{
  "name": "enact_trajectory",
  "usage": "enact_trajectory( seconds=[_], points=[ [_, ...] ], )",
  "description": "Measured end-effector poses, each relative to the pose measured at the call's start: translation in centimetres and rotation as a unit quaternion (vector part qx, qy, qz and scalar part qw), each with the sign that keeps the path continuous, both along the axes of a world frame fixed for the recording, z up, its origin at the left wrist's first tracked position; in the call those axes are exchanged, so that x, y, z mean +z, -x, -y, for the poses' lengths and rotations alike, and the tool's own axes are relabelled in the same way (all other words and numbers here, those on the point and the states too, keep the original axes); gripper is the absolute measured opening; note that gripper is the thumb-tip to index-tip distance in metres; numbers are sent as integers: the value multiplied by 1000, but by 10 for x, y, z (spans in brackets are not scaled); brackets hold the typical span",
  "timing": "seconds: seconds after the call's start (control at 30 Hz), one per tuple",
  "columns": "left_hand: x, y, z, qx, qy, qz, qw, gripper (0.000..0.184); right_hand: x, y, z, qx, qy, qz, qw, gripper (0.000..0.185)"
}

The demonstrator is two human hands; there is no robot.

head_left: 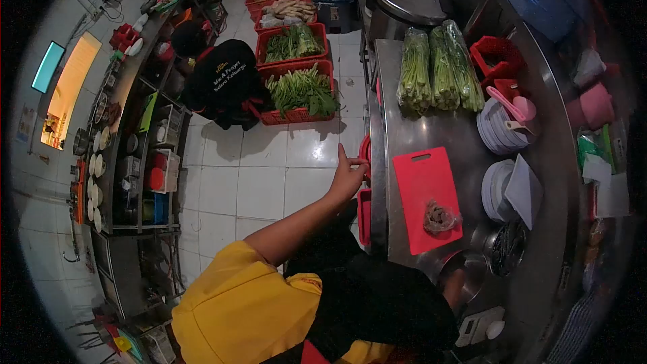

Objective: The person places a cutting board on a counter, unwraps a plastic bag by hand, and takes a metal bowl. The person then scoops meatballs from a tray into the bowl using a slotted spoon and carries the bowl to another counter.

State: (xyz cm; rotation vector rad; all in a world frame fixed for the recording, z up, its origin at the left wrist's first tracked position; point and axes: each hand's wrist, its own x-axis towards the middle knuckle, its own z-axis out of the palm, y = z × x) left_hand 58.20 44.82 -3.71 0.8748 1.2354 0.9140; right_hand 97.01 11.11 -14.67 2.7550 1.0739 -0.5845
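My left hand (348,176) is out over the floor beside the counter's edge, index finger stretched out and apart from the others. It holds nothing I can see and is nearest to the red bins (364,214) under the counter. My right hand (455,286) reaches down at the metal bowl (475,271); its fingers are hidden. Beyond the bowl lies a red cutting board (416,185) with a clear plastic bag of something brownish (440,217) on it. A white kitchen scale (480,327) sits close to my right arm.
Bagged green vegetables (441,71), stacked white plates (500,129) and a pink ladle-like scoop (513,106) stand on the steel counter (438,136). A crouching co-worker (226,84) is beside red crates of vegetables (300,116). Shelves (135,162) line the left.
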Motion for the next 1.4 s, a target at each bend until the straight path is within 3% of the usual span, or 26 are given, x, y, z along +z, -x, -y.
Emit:
enact_trajectory(
  seconds=[0.2,0.3,0.4,0.47,0.6,0.67,0.73,0.8,0.93,1.07,1.13,1.23,1.3,1.33,1.37,1.4],
  points=[
    [4,1,-19,-6,20,17,1000,100,5,-2,-1,-10,-27,3,1000,32],
    [39,9,-46,5,13,49,999,100,8,-2,-5,-12,-45,2,999,33],
    [87,12,-72,19,-80,60,995,96,8,-7,1,-14,-52,-3,999,33],
    [115,14,-82,-12,-256,11,966,93,5,-11,6,-13,-59,-8,998,33],
    [159,11,-82,-41,-330,40,942,93,-1,-24,11,-11,-108,-18,994,33],
    [159,7,-84,-36,-313,38,948,93,5,-20,8,29,-152,29,987,35],
    [157,6,-82,-32,-290,36,956,94,56,11,-14,-29,-24,-24,999,31],
    [155,7,-82,-37,-272,40,961,94,7,-18,11,2,-20,23,1000,32],
    [148,8,-83,-37,-290,38,955,95,-8,-26,22,25,-38,80,996,29],
    [145,8,-81,-30,-294,39,955,95,48,12,-8,9,-74,95,993,26],
    [143,8,-77,-31,-298,22,954,95,90,32,-27,-13,7,2,1000,37],
    [135,4,-83,-26,-301,17,953,94,44,5,15,4,-43,12,999,31],
    [121,8,-85,-88,-341,-16,936,74,24,-5,15,11,-76,27,997,31],
    [130,12,-79,-75,-354,-22,932,74,20,-9,15,13,-85,30,996,32],
    [148,15,-69,-290,-304,105,901,56,16,-12,12,15,-91,33,995,32],
    [168,16,-59,-488,-234,222,811,43,15,-14,11,17,-96,36,995,32]
  ],
)
